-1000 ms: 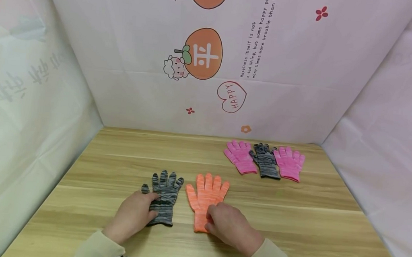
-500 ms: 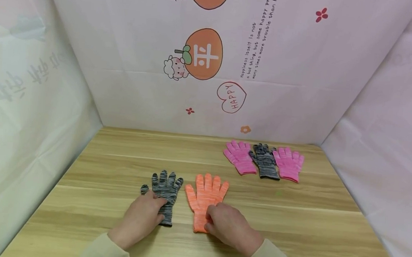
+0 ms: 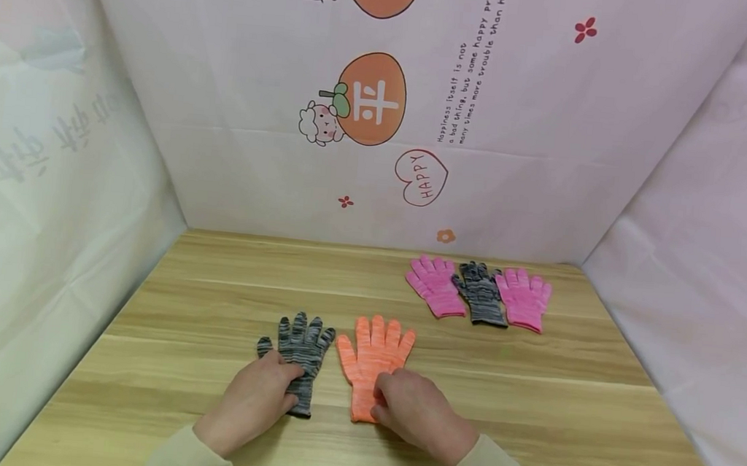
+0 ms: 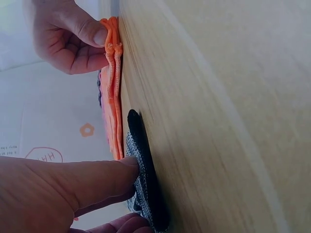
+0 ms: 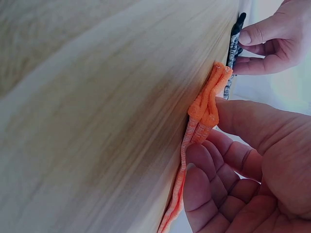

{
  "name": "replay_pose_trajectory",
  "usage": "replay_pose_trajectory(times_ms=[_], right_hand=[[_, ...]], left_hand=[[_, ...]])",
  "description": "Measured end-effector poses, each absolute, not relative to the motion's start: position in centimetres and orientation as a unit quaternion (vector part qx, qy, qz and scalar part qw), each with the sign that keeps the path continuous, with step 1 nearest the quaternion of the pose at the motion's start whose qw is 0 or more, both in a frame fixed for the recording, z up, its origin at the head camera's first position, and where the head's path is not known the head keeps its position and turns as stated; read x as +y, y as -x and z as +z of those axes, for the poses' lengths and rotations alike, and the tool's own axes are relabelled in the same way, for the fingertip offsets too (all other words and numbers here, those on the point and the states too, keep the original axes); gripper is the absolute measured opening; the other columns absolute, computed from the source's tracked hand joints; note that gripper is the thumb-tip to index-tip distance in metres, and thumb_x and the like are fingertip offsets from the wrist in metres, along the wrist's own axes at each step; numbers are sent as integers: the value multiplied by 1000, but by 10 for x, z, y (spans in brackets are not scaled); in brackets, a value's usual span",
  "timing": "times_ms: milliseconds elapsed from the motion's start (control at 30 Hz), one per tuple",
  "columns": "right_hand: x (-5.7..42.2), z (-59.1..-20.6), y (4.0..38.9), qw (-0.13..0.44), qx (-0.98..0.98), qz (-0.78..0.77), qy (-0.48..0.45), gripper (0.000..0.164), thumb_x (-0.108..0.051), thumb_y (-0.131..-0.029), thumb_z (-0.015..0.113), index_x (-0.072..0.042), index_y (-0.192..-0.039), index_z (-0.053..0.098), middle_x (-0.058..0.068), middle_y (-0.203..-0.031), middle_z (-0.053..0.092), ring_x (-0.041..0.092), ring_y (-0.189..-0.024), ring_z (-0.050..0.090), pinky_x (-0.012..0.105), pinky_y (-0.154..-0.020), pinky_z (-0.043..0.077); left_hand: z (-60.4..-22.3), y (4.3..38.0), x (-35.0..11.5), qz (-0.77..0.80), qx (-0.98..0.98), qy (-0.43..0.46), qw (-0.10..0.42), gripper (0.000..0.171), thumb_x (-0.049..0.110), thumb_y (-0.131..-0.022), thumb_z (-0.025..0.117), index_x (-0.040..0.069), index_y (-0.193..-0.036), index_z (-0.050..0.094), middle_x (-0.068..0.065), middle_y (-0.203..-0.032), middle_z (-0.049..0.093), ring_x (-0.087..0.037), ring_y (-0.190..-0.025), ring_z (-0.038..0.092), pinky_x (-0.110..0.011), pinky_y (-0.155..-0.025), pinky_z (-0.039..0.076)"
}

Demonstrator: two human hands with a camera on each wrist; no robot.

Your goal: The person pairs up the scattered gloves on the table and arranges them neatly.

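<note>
Two knitted gloves lie side by side on the wooden table: a grey-and-black glove (image 3: 304, 393) at left and an orange glove (image 3: 366, 364) to its right, both with fingers pointing away from me. My left hand (image 3: 256, 399) pinches the middle of the grey glove, thumb near the cuff, covering part of its left side. On the orange glove, my right hand (image 3: 421, 412) grips the lower right side with thumb and curled fingers. The right wrist view shows orange fabric (image 5: 203, 114) bunched beside the thumb; there my left hand (image 5: 277, 41) also holds the grey glove (image 5: 233, 51).
Farther back on the right lie a pink glove (image 3: 436, 288), another grey glove (image 3: 483, 296) and a second pink glove (image 3: 523, 300), slightly overlapping. A printed white cloth (image 3: 254, 165) rises behind the wooden table (image 3: 531, 406), with more white cloth at both sides.
My left hand has shifted right and further over the grey glove, which has slid slightly toward me. My right hand and the orange glove have stayed in place.
</note>
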State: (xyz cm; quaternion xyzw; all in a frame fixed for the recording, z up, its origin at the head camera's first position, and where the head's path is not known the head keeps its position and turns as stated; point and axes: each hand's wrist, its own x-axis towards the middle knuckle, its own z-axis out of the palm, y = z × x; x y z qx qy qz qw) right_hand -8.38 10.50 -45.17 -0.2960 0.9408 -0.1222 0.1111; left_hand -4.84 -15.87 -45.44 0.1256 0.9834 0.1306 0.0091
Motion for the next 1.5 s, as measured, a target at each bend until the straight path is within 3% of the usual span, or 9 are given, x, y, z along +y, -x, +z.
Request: replay_pose_trajectory(times_ms=[667,1500], right_hand=[[104,-451,84,119,941,-122,291,16,-26,-92,78,-18,-87,65,-8,-73,55,7,-65,47,28,-60,45],[104,-450,83,124,941,-128,288,16,-26,-92,78,-18,-88,65,-8,-74,54,7,-65,47,28,-60,44]], left_hand=[[-456,41,-158,126,981,-145,-30,28,17,-78,89,11,-102,78,-2,-86,66,-17,-79,59,-37,-68,53],[-456,38,-157,121,981,-149,-29,21,18,-80,88,12,-96,77,0,-83,65,-15,-77,56,-36,-67,52]])
